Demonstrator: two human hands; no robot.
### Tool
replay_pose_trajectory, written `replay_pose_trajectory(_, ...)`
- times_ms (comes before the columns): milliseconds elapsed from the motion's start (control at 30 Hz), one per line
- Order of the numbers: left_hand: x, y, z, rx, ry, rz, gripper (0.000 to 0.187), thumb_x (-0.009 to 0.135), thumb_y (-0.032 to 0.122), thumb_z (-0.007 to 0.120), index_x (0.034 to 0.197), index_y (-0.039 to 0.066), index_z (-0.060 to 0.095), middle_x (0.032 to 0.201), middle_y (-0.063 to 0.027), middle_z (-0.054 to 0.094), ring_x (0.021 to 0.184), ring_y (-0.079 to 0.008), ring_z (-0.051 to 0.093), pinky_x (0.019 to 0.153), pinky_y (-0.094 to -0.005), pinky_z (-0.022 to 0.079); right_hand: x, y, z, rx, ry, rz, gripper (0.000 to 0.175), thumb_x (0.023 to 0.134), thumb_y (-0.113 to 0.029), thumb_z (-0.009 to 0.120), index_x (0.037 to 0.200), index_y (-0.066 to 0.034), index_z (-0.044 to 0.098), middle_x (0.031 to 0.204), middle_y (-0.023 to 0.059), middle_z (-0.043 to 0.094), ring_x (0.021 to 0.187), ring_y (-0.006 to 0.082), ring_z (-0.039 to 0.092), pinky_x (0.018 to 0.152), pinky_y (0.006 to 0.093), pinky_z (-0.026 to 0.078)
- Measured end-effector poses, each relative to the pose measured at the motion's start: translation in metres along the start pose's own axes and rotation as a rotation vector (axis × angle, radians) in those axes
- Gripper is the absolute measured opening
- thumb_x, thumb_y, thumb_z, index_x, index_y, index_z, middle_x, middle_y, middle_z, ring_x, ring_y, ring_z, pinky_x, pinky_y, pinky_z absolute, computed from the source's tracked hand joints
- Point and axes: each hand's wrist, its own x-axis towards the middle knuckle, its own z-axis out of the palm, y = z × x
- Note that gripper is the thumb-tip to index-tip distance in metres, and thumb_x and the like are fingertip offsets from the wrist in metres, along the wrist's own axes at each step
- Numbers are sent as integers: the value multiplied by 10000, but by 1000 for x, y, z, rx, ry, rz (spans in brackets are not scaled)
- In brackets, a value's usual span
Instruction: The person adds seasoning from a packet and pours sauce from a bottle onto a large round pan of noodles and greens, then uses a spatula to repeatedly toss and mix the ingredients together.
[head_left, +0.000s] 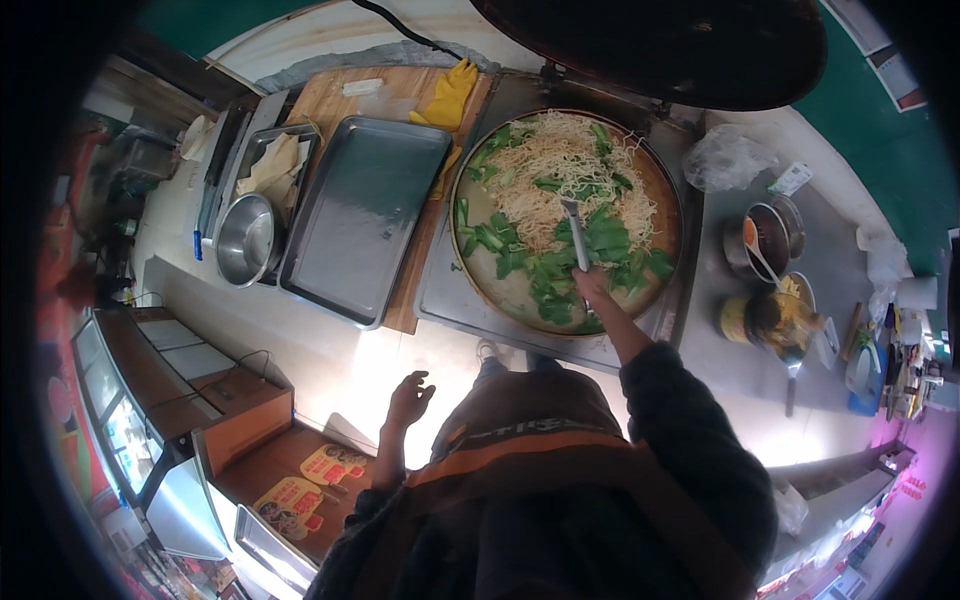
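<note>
A large round griddle pan (491, 277) holds pale noodles (525, 176) heaped over its upper part and green leafy vegetables (555, 296) mostly below them. My right hand (592, 287) is closed around a pair of metal tongs (576, 232), whose far end touches the noodles near the middle of the pan. Some noodles lie over the greens there. My left hand (411, 396) is raised in the air in front of the counter, fingers loosely curled and apart, holding nothing.
Left of the pan are an empty metal tray (360, 217), yellow rubber gloves (450, 94) and a steel bowl (246, 240). A dark lid (675, 45) stands behind. On the right are a plastic bag (727, 157), a pot with a ladle (756, 240) and a yellowish container (739, 316).
</note>
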Motion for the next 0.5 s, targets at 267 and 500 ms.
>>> replay_pose_trajectory(267,-6,-4,2,1,25,25,318,746,196,579,1016,45,508,922,-161,557,789,-244,586,677,-322,466,-22,5,-24,-221,255,-482,292,704,-285,624,739,-2,558,590,173,541,534,309,532,525,359,421)
replay_pose_trajectory(500,8,2,0,-33,32,98,331,748,196,576,1029,37,505,937,-166,553,792,-251,584,679,-320,466,-80,-46,-76,-275,283,-641,282,717,-265,635,742,5,554,521,135,496,463,217,486,475,332,388)
